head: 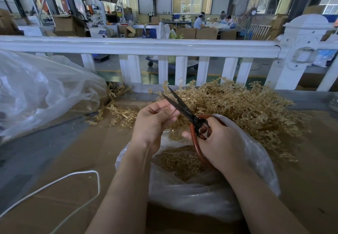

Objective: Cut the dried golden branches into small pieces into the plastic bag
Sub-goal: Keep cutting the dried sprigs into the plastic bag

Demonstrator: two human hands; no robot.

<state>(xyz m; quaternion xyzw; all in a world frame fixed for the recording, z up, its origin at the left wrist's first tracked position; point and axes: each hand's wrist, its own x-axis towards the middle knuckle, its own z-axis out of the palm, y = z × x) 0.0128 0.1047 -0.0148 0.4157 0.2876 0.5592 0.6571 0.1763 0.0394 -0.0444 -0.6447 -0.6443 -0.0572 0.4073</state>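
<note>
Head: R hand (pixel 217 140) grips open scissors (pixel 184 111) over plastic bag (pixel 256 153).

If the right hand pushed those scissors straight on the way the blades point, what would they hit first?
Probably the left hand: the open scissors in the right hand pass right by its fingertips. Beyond lie the golden branches, then the white fence. Depth is unclear.

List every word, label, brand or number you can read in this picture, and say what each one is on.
No text here can be read.
Scissors: no brand or mark visible.
Plastic bag: unprinted.
Cardboard boxes in the background: no print shows.
Coloured signs on the far machines: too small and blurred to read.
</note>
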